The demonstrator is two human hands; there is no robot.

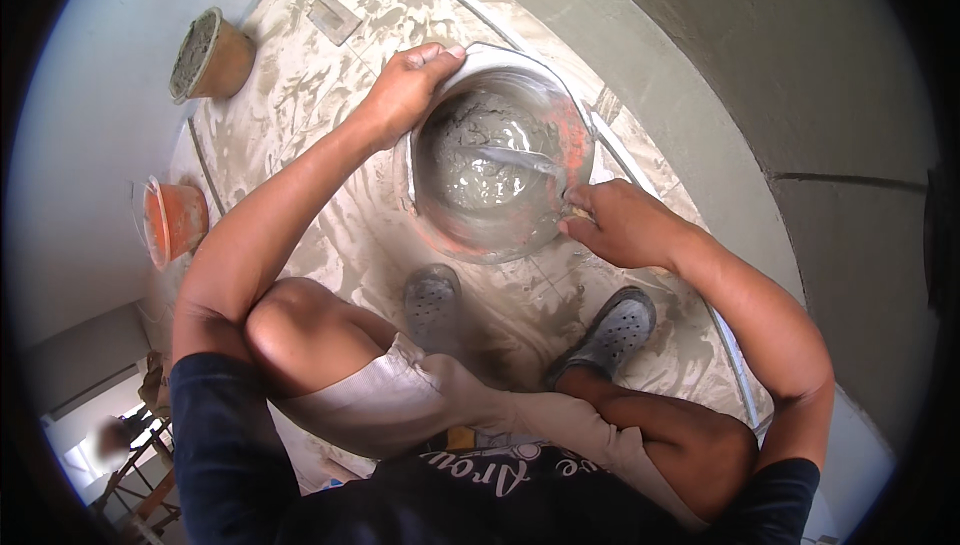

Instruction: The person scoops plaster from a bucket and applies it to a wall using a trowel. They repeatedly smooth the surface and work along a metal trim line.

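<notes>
A bucket [440, 235] with orange smears and a wet rim holds grey wet mortar [485, 120] between my feet and the wall side. My left hand [410, 90] is closed on its upper left rim, thumb over the edge. My right hand [620, 225] is closed round the handle of a metal trowel [525, 158] at the bucket's lower right edge. The trowel's blade reaches leftward into the mortar, partly sunk in it.
The tiled floor [300, 75] is smeared with grey. A tan bucket [228, 60] of mortar, an orange bucket [176, 220] and a flat plate [335, 19] lie leftward and ahead. A grey wall [850, 95] curves along the right. Scaffold-like frames [150, 485] stand lower left.
</notes>
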